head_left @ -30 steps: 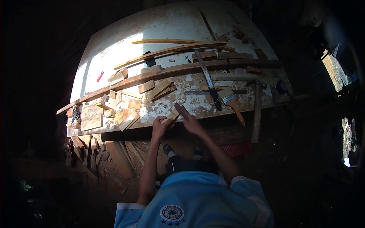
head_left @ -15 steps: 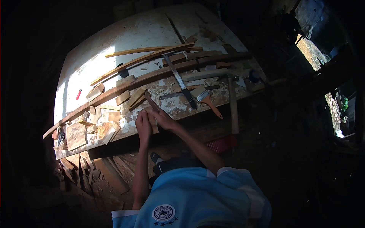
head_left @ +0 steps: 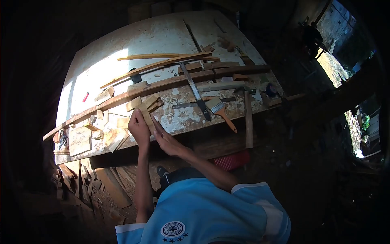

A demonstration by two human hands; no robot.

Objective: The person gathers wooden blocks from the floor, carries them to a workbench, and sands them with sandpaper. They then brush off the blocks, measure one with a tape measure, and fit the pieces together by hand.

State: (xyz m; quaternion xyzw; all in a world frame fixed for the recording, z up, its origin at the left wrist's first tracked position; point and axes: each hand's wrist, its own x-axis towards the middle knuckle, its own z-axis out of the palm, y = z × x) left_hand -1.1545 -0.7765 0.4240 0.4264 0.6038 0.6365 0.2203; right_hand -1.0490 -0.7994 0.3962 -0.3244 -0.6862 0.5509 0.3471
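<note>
My left hand (head_left: 139, 129) grips a small, pale wooden block (head_left: 145, 115) just off the front edge of the workbench. My right hand (head_left: 166, 142) is closed against the block's right side, its fingers lying along the edge; whether anything thin sits between palm and wood is hidden. Just beyond the block, short wood offcuts (head_left: 152, 101) lie on the bench. To the right are a paintbrush (head_left: 219, 110) with an orange handle and a metal square (head_left: 191, 86) with a dark handle.
The worn white workbench (head_left: 158, 32) carries a long wooden beam (head_left: 162, 84), thin strips (head_left: 150, 68), a red lighter (head_left: 85, 96) and several offcuts. A hammer (head_left: 248, 118) hangs its handle over the front edge. Scrap wood (head_left: 111, 185) covers the floor below left; a red object (head_left: 233, 160) lies under the bench.
Both hands have shifted left with the block, which is now turned so its broad face shows. The dark strip seen rising from my right hand before is no longer visible there.
</note>
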